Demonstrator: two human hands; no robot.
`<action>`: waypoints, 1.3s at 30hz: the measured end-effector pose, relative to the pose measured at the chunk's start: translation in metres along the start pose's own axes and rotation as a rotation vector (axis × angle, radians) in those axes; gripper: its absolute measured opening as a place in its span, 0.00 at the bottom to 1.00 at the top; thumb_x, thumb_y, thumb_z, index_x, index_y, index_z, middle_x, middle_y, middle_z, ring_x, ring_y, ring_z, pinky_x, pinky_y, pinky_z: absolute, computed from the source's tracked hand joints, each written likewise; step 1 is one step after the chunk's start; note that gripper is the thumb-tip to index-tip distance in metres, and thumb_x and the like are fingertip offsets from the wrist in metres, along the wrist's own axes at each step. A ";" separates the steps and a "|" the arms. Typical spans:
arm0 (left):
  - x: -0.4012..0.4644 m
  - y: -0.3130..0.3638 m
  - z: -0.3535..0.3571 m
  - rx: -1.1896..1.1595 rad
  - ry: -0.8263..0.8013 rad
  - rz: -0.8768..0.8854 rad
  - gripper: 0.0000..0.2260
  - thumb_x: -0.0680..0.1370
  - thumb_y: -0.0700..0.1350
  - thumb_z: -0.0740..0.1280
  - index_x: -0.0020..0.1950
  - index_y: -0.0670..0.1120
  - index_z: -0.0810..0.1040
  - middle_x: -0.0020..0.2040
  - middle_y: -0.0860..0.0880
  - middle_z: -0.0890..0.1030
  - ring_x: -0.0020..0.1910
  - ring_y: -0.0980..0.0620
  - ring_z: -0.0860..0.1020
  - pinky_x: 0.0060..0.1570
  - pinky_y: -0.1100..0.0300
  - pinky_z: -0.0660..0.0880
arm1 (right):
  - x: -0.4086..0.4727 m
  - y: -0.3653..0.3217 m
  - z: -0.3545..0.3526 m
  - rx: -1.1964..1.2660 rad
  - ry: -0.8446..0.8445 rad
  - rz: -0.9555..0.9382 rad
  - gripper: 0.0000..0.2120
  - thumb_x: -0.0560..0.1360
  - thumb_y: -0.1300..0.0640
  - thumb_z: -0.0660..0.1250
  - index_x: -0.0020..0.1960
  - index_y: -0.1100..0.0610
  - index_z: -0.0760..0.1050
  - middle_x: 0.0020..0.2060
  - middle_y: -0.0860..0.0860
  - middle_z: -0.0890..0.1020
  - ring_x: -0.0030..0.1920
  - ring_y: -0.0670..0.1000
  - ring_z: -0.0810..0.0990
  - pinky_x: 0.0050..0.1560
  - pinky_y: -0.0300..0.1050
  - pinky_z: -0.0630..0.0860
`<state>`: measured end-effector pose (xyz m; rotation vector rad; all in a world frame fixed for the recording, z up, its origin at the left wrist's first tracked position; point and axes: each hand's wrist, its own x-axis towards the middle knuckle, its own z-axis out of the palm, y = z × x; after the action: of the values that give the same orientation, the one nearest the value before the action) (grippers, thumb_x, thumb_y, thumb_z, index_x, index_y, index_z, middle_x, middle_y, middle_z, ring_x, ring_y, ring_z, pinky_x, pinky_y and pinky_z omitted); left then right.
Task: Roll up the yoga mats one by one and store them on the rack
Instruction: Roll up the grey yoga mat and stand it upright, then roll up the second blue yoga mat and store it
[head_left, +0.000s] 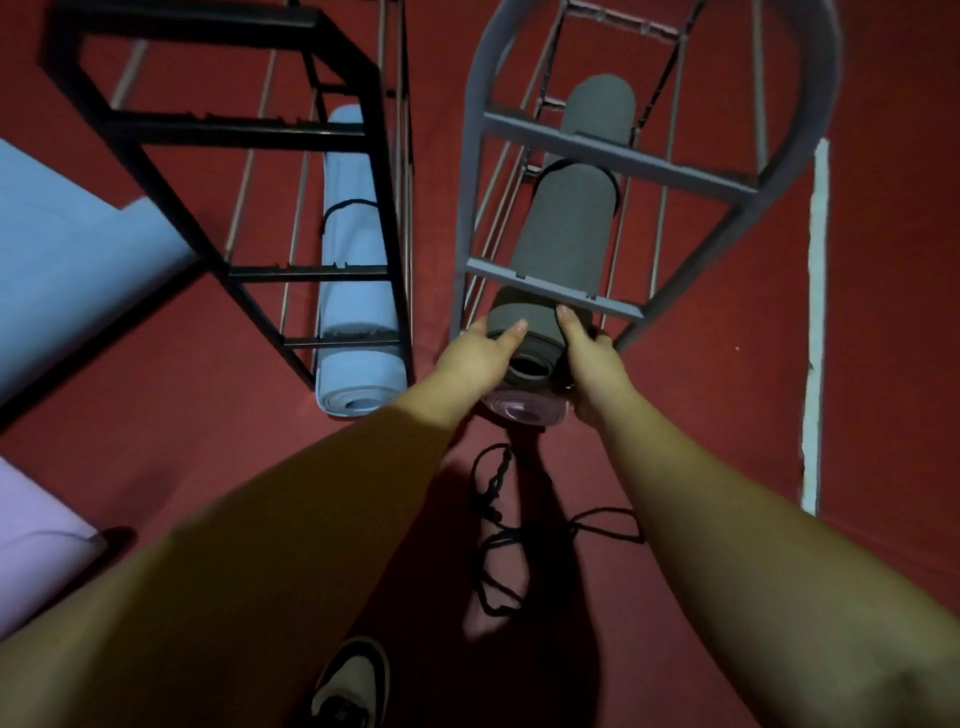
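Grey rolled mat (563, 244) is gripped at its near end by both hands: left hand (480, 356) curls round the 9 o'clock side, right hand (592, 358) round the 3 o'clock side. It lies lengthwise inside the grey rack (613, 156), above a pink rolled mat (524, 410). At 10 o'clock, a blue rolled mat (356, 291) sits in the black rack (208, 130). Black straps (493, 525) lie on the red floor (883, 364) at 6 o'clock.

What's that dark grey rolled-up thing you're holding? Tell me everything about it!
It is a grey yoga mat, rolled into a long tube that looks like soft foam. A thin black strap circles it farther up. It lies lengthways inside the grey rack, above a pink rolled mat. The left hand and right hand grip its open near end.
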<state>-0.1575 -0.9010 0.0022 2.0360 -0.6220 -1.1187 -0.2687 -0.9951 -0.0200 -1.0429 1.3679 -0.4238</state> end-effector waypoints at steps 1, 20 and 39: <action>-0.002 -0.002 -0.004 -0.002 0.000 -0.014 0.27 0.82 0.60 0.59 0.75 0.44 0.67 0.71 0.44 0.74 0.69 0.43 0.72 0.64 0.59 0.67 | -0.001 0.004 -0.001 -0.003 -0.011 0.017 0.51 0.61 0.27 0.71 0.74 0.55 0.63 0.67 0.54 0.74 0.60 0.58 0.78 0.59 0.61 0.78; -0.303 -0.152 -0.228 -0.460 0.236 -0.168 0.09 0.84 0.48 0.60 0.50 0.46 0.76 0.44 0.48 0.82 0.31 0.50 0.76 0.35 0.61 0.71 | -0.313 0.010 0.179 -0.921 -0.831 -0.177 0.08 0.81 0.51 0.62 0.46 0.53 0.75 0.35 0.46 0.82 0.34 0.45 0.80 0.40 0.40 0.71; -0.415 -0.360 -0.434 -0.208 0.473 -0.349 0.14 0.82 0.49 0.60 0.57 0.41 0.77 0.53 0.46 0.83 0.43 0.45 0.80 0.48 0.56 0.76 | -0.408 0.061 0.415 -1.985 -0.901 -0.886 0.16 0.78 0.49 0.65 0.62 0.54 0.77 0.61 0.53 0.80 0.60 0.54 0.77 0.59 0.45 0.73</action>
<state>0.0300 -0.2326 0.0926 2.1639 0.0861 -0.7963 0.0086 -0.4982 0.1169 -2.8928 -0.0247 1.0321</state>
